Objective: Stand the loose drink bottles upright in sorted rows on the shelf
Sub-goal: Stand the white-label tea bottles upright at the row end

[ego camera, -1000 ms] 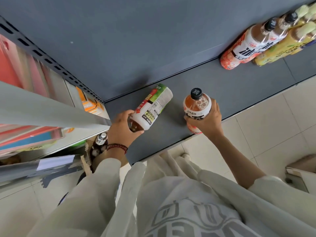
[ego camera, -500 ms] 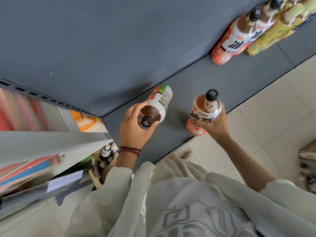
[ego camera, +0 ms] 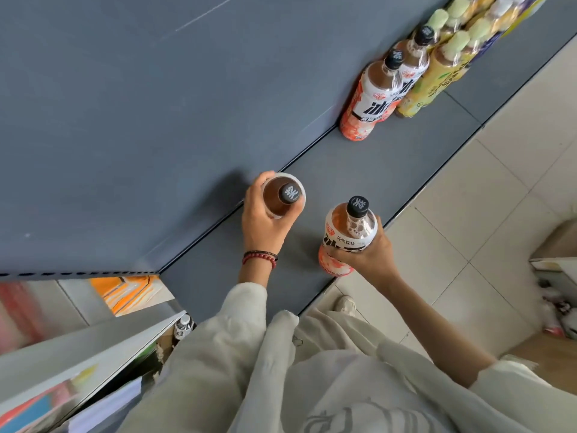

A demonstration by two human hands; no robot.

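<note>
The dark grey metal shelf [ego camera: 406, 157] runs diagonally, bounded at the rear by a grey back panel [ego camera: 156, 104] and at the front by a pale tiled floor [ego camera: 468, 214]. At the far right end of the shelf, against the rear edge, stand peach-labelled bottles with black caps [ego camera: 371, 101], with yellow-labelled bottles with pale green caps [ego camera: 437, 79] just beside them. The left hand [ego camera: 262, 223] grips a clear plastic bottle of brown drink with a black cap [ego camera: 281, 195], fingers curled round its shoulder; the bottle is upright near the rear edge. The right hand [ego camera: 365, 254] grips a peach-and-white labelled plastic bottle with a black cap [ego camera: 346, 232] round its middle, tilted slightly, near the front edge. Whether either base touches the shelf cannot be determined.
</note>
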